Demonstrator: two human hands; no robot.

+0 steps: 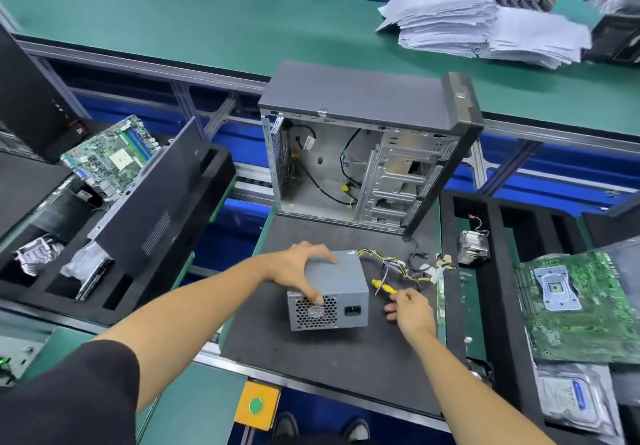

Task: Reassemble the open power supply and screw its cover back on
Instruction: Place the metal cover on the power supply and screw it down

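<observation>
Your left hand (298,268) spans the grey power supply (330,292), fingers curled over its far top edge and thumb pressed against the fan grille, steadying the box on the dark mat (311,368) at the middle of the counter. Your right hand (410,307) pinches the yellow-handled screwdriver (383,287) just to the right of the box, its tip not yet on any screw. The cover appears to sit closed on the supply, with the wire bundle (401,266) spilling from its far right corner toward the open computer case (367,153) standing behind. The risk from here is, by my reading, a slip: if the driver meets a screw at an angle, or the box shifts under a one-handed hold, the tip could skate off and the screw could roll into the loose wiring; a wire trapped under the cover edge would also stop it seating flat. No screws can be made out at this size. Black foam trays flank the mat, the right-hand tray (491,216) holding a heatsink and, nearer you, a green motherboard (575,302). Beyond lies a green conveyor surface (173,18) with stacked papers (485,25).
</observation>
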